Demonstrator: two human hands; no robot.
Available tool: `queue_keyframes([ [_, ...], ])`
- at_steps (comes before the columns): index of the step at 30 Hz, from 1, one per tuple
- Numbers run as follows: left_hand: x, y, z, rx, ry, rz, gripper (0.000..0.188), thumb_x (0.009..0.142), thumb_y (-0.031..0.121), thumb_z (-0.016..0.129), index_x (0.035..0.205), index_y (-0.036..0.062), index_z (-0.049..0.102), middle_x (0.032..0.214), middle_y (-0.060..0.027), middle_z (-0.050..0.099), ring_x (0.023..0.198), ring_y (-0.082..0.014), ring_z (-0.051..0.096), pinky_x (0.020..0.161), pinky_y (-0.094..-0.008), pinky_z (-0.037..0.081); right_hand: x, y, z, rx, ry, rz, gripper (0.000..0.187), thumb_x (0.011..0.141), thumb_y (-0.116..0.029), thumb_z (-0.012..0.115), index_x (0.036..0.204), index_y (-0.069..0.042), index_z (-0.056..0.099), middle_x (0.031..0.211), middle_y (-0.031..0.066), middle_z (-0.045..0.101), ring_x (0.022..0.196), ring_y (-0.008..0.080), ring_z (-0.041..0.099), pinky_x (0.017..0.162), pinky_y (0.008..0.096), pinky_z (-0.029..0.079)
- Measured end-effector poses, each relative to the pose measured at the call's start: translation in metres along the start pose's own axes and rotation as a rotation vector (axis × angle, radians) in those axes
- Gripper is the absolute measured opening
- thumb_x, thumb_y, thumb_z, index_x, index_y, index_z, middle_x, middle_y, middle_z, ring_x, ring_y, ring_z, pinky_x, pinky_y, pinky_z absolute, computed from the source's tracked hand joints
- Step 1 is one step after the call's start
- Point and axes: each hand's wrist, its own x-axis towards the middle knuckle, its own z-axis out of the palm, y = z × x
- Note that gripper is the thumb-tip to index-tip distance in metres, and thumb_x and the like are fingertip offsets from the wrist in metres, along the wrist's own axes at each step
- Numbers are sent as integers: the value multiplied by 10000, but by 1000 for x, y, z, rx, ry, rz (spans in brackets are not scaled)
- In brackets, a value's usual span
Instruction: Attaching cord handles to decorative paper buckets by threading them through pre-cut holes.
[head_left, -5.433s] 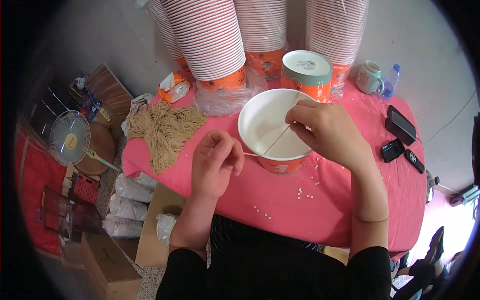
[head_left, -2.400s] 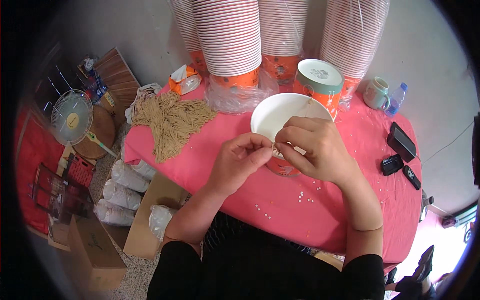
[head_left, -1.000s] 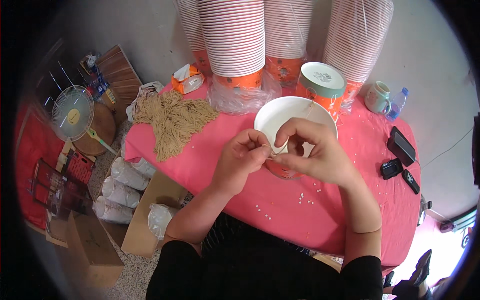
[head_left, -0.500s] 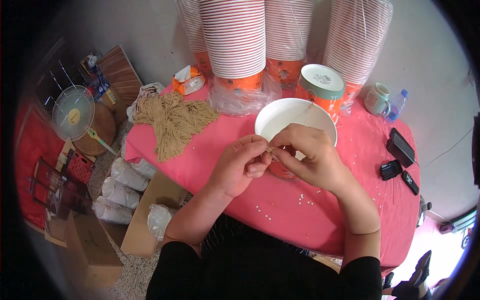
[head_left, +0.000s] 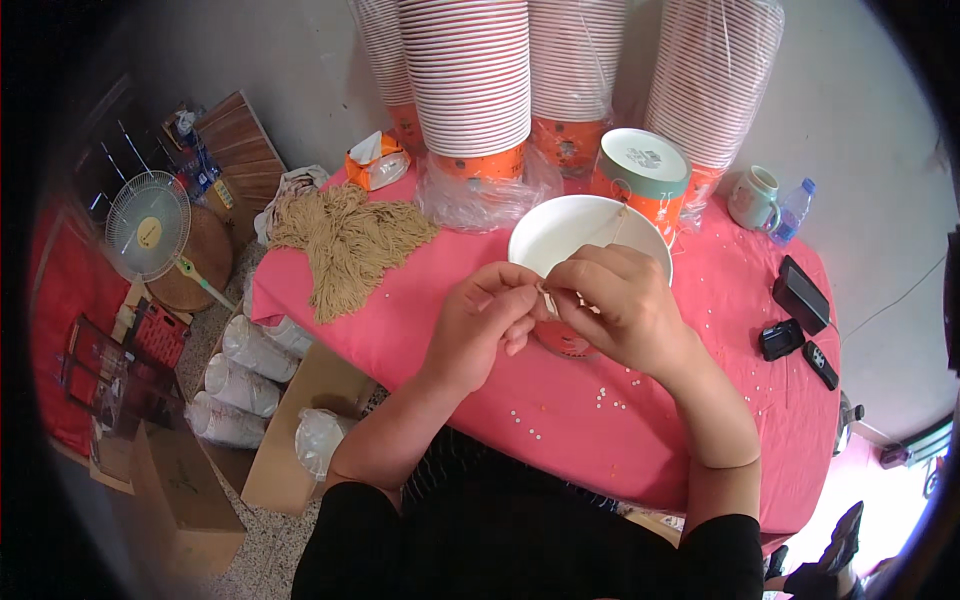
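Close together over the near rim of a white-lined paper bucket [head_left: 560,232], both my hands are pinched at the fingertips. Between them is a small pale tan strand [head_left: 546,300], mostly covered by fingers. My left hand [head_left: 478,325] grips it from the left with thumb and forefinger. My right hand [head_left: 628,310] pinches it from the right, its back hiding part of the bucket. A thin tan cord [head_left: 621,222] lies against the bucket's far inner wall. A heap of tan cord [head_left: 350,245] rests on the pink tablecloth [head_left: 400,310] to the left.
Tall stacks of paper buckets [head_left: 465,80] stand along the back, beside an upturned orange bucket [head_left: 645,170]. A mug [head_left: 753,197], a water bottle [head_left: 793,212] and black cases [head_left: 800,293] are at right. Small white beads [head_left: 610,400] dot the cloth. Cartons [head_left: 300,430] stand left.
My fingertips have shifted slightly, and more of the pale strand shows between them. My left hand has turned a little; the bucket and the cord heap stay put.
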Motion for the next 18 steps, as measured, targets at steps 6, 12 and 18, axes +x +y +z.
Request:
queue_keyframes([
  [6, 1, 2, -2, 413, 53, 183, 70, 902, 7, 597, 968, -3, 618, 775, 28, 594, 626, -5, 494, 530, -191, 408, -2, 8, 0, 67, -17, 53, 140, 762, -96, 692, 862, -57, 602, 732, 91, 587, 628, 296, 595, 573, 403, 471],
  [12, 3, -2, -3, 660, 66, 361, 54, 889, -11, 619, 943, -5, 624, 719, 72, 556, 633, 17, 463, 552, -173, 380, -2, 7, -2, 78, -69, 61, 132, 765, -96, 687, 854, -56, 598, 735, 94, 598, 632, 307, 598, 577, 405, 476],
  [18, 3, -7, -4, 731, 80, 407, 68, 874, 0, 666, 942, 3, 668, 699, 41, 592, 606, 13, 489, 514, -183, 381, -4, 9, -4, 41, -92, 49, 150, 758, -98, 682, 857, -58, 576, 724, 101, 599, 632, 317, 603, 576, 413, 480],
])
